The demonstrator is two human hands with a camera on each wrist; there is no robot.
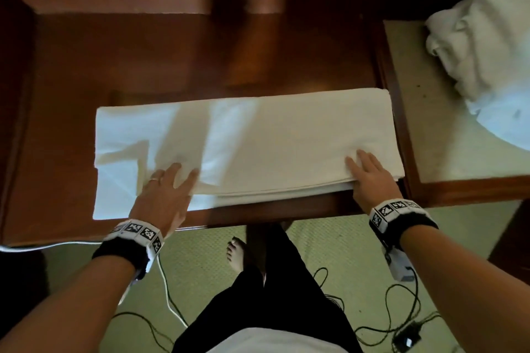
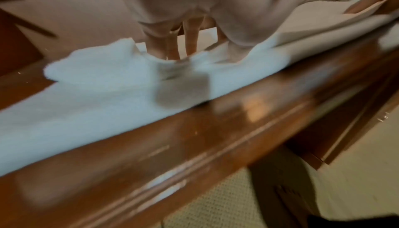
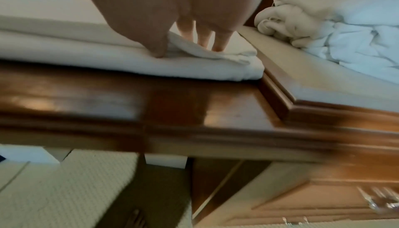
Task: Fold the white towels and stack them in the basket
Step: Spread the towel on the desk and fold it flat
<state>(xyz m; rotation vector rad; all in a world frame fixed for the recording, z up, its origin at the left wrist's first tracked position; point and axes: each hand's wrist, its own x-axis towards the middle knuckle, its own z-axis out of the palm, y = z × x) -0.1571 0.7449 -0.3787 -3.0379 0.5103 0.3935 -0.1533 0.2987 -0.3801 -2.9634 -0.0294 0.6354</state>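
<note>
While both forearms reach forward, left hand [image 1: 163, 195] and right hand [image 1: 370, 180] press straight fingers onto the towel [image 1: 258, 135].

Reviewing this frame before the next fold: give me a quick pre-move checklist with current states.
1. Left hand flat on the towel: ok.
2. Right hand at the towel's near right corner: ok.
3. Left end's layers even: not ok, a lower layer sticks out.
4. Towel fully on the table: ok.
5. Basket in view: not ok, none visible.
6. Unfolded pile apart from the towel: ok.
</note>
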